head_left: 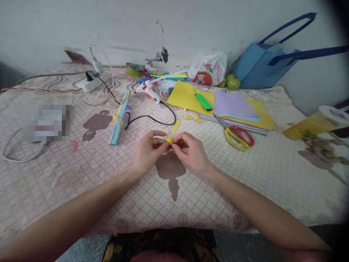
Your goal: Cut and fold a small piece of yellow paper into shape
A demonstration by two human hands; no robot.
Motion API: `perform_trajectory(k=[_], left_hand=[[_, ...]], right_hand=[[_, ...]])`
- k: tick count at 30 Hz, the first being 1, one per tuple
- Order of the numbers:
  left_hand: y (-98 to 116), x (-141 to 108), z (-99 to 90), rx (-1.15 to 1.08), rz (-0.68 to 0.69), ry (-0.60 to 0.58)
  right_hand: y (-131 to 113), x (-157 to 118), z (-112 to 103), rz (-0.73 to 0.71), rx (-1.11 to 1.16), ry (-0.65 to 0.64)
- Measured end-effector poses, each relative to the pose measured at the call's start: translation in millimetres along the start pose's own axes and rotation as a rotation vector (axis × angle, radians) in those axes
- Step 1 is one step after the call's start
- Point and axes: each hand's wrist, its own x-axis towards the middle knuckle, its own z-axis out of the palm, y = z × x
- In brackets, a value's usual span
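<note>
Between the fingertips of both hands is a small folded piece of yellow paper [170, 140], held a little above the table. My left hand [148, 151] pinches it from the left, and my right hand [192, 151] pinches it from the right. Just beyond the fingers lie a yellow paper strip [176, 126] and small yellow paper scraps [187, 117]. To the right of my right hand rest scissors [237, 139] with red and yellow handles. A rolled light-blue paper tube [120, 118] with yellow and purple paper strips on it lies to the left.
A white glue gun [148, 91] with a black cord lies behind my hands. Coloured paper sheets [231, 103] carry a green marker [203, 102]. A tilted drink cup [316, 123] lies right. At the back are a power strip [94, 82], a plastic bag [208, 69] and a blue bag [261, 67].
</note>
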Motion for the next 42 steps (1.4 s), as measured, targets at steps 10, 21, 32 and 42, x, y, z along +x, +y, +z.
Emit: perform_trajectory(k=[10, 21, 32, 42], left_hand=[[-4.2, 1.4, -2.0, -0.007, 0.044, -0.005], [-3.6, 2.1, -2.5, 0.054, 0.078, 0.006], [-5.2, 2.2, -2.5, 0.092, 0.11, 0.007], [-4.5, 1.8, -1.4, 0.115, 0.114, 0.004]], right_hand=[[3.4, 0.5, -1.6, 0.045, 0.101, -0.017], [1.8, 1.4, -1.8, 0.072, 0.216, -0.041], [3.5, 4.4, -2.2, 0.237, 0.451, -0.085], [4.4, 2.2, -0.1, 0.231, 0.458, -0.076]])
